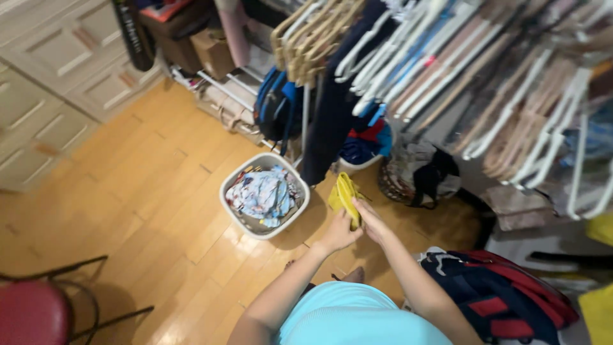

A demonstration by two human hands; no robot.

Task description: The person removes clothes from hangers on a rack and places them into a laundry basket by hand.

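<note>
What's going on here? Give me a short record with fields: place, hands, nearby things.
Place: wooden floor beside a crowded rack of hangers
Left hand: grips the lower end of a yellow cloth
Right hand: on the same yellow cloth
Nearby: white laundry basket full of clothes, to the left of the hands
Also: red and navy bag at right, red chair at lower left
</note>
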